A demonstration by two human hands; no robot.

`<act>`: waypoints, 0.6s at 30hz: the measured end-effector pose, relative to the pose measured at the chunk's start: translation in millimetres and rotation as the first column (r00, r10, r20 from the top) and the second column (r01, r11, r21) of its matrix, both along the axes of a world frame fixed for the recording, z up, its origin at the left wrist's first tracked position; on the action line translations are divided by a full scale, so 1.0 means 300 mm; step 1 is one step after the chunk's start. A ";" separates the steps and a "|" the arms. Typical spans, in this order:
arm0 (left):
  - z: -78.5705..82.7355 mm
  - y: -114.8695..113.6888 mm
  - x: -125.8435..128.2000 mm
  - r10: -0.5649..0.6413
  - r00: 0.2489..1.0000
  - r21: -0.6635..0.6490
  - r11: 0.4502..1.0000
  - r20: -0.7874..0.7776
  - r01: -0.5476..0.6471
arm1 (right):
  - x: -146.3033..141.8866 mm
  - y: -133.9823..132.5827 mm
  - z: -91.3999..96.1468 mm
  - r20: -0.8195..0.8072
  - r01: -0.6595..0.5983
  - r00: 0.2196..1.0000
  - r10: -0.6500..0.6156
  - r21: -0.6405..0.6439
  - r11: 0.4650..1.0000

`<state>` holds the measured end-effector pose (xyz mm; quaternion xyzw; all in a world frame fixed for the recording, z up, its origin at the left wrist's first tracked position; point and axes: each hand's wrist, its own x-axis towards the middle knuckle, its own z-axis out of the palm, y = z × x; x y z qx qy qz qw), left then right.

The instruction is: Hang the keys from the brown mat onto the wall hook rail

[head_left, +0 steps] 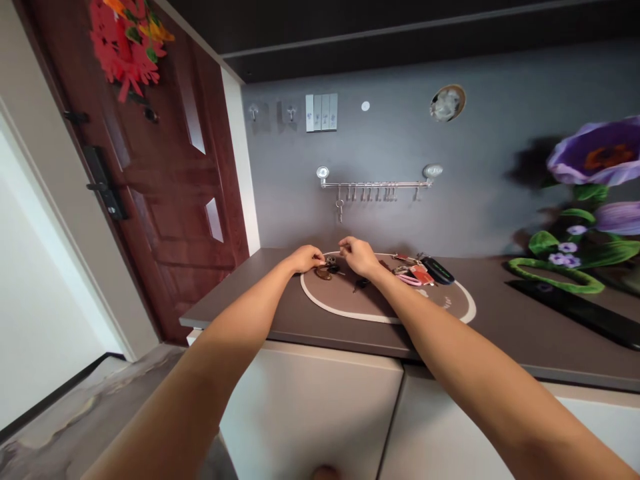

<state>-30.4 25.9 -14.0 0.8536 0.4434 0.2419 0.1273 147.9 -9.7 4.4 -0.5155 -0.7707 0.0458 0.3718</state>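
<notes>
Over the left part of an oval brown mat [345, 303] with a pale rim, my left hand [306, 259] pinches at the edge of a small bunch of dark and brown keys and fobs [326, 272]. My right hand [357, 255] is just to the right, its fingers curled together; whatever they may hold is too small to make out. A small dark item [361, 285] lies below my right wrist. Behind my right forearm are a pink loop [410, 280], a red card-like piece [423, 275] and a black case [439, 271] with green marks.
A metal rail [377, 185] with several hooks is fixed to the wall, one key [341, 212] hanging at its left. Purple artificial flowers [595, 157] and a long black object [575, 312] occupy the right of the counter [280, 327]. A dark red door [165, 173] stands left.
</notes>
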 end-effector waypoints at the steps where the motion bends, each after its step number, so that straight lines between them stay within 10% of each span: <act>1: -0.002 0.001 -0.001 -0.002 1.000 -0.010 1.000 0.011 0.002 | -0.003 -0.002 -0.002 0.010 0.001 1.000 -0.001 -0.007 1.000; 18: -0.013 0.011 -0.016 0.025 0.999 -0.045 0.999 0.035 -0.023 | -0.027 -0.015 -0.009 0.060 0.038 0.998 -0.036 -0.042 0.998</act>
